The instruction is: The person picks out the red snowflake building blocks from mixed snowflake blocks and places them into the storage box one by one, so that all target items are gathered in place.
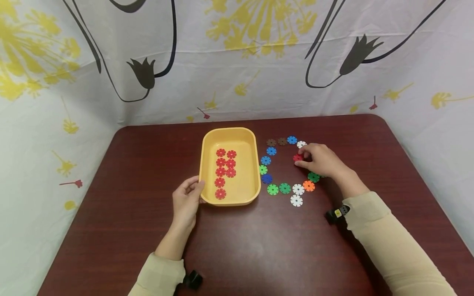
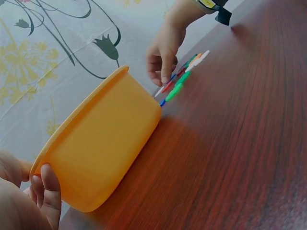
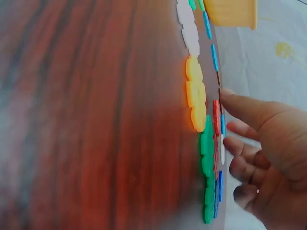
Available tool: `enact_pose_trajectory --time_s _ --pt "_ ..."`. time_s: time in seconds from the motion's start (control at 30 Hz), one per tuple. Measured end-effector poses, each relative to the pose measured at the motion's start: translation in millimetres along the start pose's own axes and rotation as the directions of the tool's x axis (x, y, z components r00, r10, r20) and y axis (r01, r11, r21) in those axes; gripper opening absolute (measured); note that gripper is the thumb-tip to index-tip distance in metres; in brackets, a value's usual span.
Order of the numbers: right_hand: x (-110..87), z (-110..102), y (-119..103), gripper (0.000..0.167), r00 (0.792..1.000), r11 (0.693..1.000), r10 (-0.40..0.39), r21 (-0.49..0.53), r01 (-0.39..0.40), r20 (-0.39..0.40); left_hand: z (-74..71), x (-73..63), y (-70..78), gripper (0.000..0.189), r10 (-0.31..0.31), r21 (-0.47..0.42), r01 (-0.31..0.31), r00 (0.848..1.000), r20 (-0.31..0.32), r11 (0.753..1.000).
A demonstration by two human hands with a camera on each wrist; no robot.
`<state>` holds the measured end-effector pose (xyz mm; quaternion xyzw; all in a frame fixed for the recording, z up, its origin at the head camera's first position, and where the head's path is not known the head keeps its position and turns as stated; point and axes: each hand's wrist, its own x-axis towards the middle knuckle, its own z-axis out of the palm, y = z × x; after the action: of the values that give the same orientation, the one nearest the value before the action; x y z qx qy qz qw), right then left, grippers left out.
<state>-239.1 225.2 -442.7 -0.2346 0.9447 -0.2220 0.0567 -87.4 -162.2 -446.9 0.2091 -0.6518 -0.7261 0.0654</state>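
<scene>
My left hand (image 1: 187, 201) grips the near left rim of a yellow plastic tray (image 1: 246, 199), its thumb over the edge. Inside the tray lie several red notched interlocking discs (image 1: 220, 193), in two columns. At the right, the thumb and fingertips of my right hand (image 1: 321, 160) pinch another red notched disc (image 1: 298, 157) by its edges, low over the table. That disc sits within a loose ring of coloured discs, among them a blue disc (image 1: 271, 151), an orange disc (image 1: 309, 186) and a green disc (image 1: 284, 188). My right hand covers part of the ring's right side.
The discs lie flat on a dark red-brown table (image 1: 237, 250), close to the tray's right wall. One white disc (image 1: 296, 200) lies just outside the ring, on the near side. A patterned white cloth (image 1: 222, 82) hangs behind the table.
</scene>
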Motion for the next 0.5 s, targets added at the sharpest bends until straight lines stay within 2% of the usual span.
enact_pose_trajectory --time_s 0.17,0.33,0.5 --pt "2.4 -2.3 -2.0 0.033 0.994 0.996 0.089 -0.003 -0.089 0.064 -0.4 -0.2 -0.8 0.029 -0.004 -0.004 0.004 1.0 -0.002 1.0" --pt "7.0 -7.2 -4.3 0.029 0.986 0.995 0.079 0.04 -0.086 0.149 -0.1 -0.3 -1.3 0.029 -0.006 -0.011 0.006 1.0 -0.005 1.0" --pt "11.0 -6.8 -7.6 0.029 0.989 0.997 0.027 0.066 -0.037 0.144 0.3 0.3 -1.1 0.029 -0.002 -0.006 0.002 1.0 -0.004 1.0"
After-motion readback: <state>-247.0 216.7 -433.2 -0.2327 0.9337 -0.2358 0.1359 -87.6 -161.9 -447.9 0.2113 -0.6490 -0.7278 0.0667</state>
